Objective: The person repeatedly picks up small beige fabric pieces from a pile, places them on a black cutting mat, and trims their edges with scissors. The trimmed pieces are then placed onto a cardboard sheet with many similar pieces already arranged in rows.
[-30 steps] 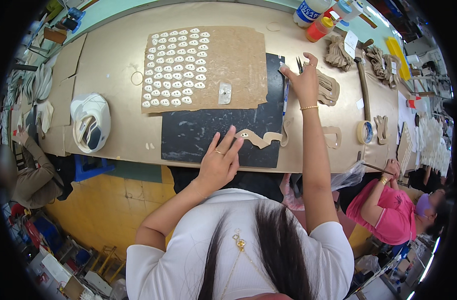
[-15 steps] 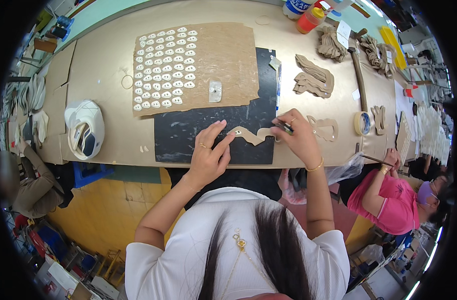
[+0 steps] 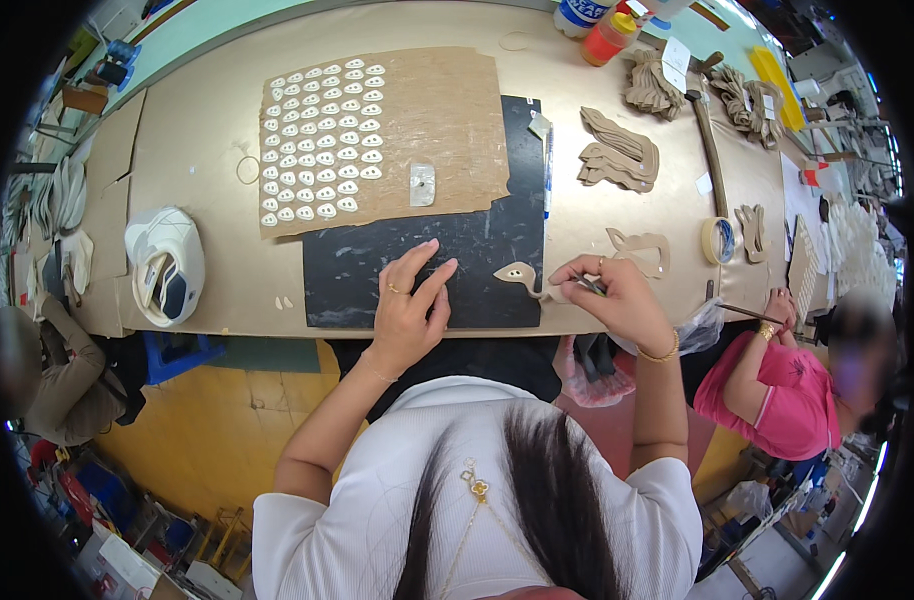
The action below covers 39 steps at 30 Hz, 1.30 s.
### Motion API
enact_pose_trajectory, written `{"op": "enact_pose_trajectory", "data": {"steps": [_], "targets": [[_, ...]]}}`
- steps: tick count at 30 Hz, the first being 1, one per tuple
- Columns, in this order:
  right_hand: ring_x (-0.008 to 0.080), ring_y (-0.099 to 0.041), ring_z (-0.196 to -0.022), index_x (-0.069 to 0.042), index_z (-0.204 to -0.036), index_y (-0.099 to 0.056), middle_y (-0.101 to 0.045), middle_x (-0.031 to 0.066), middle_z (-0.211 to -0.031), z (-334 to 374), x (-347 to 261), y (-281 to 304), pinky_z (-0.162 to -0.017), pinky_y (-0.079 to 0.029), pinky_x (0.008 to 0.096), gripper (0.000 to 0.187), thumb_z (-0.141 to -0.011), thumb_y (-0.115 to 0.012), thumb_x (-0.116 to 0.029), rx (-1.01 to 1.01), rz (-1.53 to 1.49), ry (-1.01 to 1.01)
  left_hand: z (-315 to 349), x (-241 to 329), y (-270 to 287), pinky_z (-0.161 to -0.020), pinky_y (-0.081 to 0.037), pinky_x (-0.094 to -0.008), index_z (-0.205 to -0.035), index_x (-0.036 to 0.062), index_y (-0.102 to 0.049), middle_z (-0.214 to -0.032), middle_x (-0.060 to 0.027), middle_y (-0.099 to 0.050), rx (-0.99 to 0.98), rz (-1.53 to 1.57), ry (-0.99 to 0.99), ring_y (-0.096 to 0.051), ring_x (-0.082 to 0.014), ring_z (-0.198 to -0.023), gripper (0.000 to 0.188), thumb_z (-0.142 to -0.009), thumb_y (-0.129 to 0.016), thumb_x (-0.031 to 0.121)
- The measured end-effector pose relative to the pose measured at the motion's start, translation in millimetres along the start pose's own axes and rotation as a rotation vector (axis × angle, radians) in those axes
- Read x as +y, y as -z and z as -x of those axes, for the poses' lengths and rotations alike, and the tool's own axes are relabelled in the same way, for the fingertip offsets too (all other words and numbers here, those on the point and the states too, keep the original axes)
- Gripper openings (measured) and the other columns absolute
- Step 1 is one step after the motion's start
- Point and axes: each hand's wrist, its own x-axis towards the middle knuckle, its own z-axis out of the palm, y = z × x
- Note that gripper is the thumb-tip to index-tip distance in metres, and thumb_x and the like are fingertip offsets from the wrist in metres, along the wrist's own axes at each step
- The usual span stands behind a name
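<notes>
Likely handling a tan strip [image 3: 528, 284] with a small dark tool [image 3: 596, 287] pinched in the right hand [image 3: 627, 300], left hand [image 3: 411, 308] loose and empty, needing gentle care next.

White ribbed short-sleeved top [image 3: 377, 510] filling the bottom centre, gold clover-ish pendant [image 3: 480, 489] on a thin chain [image 3: 462, 545]. Chunky gold bracelet [image 3: 658, 347] right of centre, gold ring [image 3: 394, 288] on the left hand [image 3: 409, 315].
</notes>
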Motion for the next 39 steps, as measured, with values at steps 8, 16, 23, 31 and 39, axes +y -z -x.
{"op": "enact_pose_trajectory", "data": {"steps": [8,16,23,31,39], "targets": [[0.0223,-0.068,-0.069,-0.004,-0.099,-0.074,-0.072,0.0107,-0.086,33.4,-24.4,10.0,-0.064,-0.053,0.0323,0.014,-0.085,-0.074,-0.005,0.420,0.260,0.095,0.3,-0.1,-2.3,-0.105,-0.040,-0.0482,-0.130,0.0097,-0.064,-0.146,-0.0156,-0.051,-0.026,-0.010,0.003,-0.053,-0.0339,-0.130,0.048,-0.084,-0.068,0.000],[0.0324,-0.068,-0.080,-0.002,-0.105,-0.067,-0.065,0.0143,-0.092,40.5,-19.7,42.6,-0.071,-0.053,0.0387,0.023,-0.083,-0.073,-0.001,0.612,0.535,-0.005,-11.5,11.1,-2.8,-0.115,-0.032,-0.0538,-0.141,0.0078,-0.056,-0.155,-0.0226,-0.038,-0.145,-0.196,-0.015,-0.037,-0.0415,-0.144,0.055,-0.087,-0.070,0.008],[0.0335,-0.068,-0.079,0.000,-0.103,-0.070,-0.070,0.0184,-0.089,37.8,-7.7,53.8,-0.070,-0.052,0.0385,0.020,-0.088,-0.073,-0.013,0.611,0.622,-0.088,-49.9,13.4,-34.4,-0.119,-0.023,-0.0591,-0.150,0.0087,-0.045,-0.160,-0.0290,-0.028,-0.209,-0.271,-0.006,-0.025,-0.0460,-0.150,0.067,-0.092,-0.072,0.028],[0.0158,-0.063,-0.062,0.001,-0.100,-0.069,-0.071,0.0077,-0.082,31.0,3.4,43.5,-0.060,-0.049,0.0294,0.022,-0.092,-0.074,-0.019,0.621,0.106,-0.030,-29.9,20.4,-38.7,-0.119,-0.018,-0.0635,-0.153,0.0099,-0.041,-0.162,-0.0283,-0.024,-0.268,-0.244,-0.006,-0.019,-0.0480,-0.151,0.072,-0.091,-0.073,0.031],[-0.0020,-0.038,-0.049,-0.004,-0.102,-0.066,-0.058,-0.0055,-0.077,39.9,115.3,50.1,-0.042,-0.028,0.0172,0.020,-0.096,-0.073,-0.022,0.783,-0.475,-0.262,-19.2,19.7,-29.6,-0.120,-0.019,-0.0622,-0.152,0.0105,-0.042,-0.162,-0.0251,-0.025,-0.231,-0.227,-0.006,-0.021,-0.0455,-0.151,0.071,-0.090,-0.074,0.023]]}}
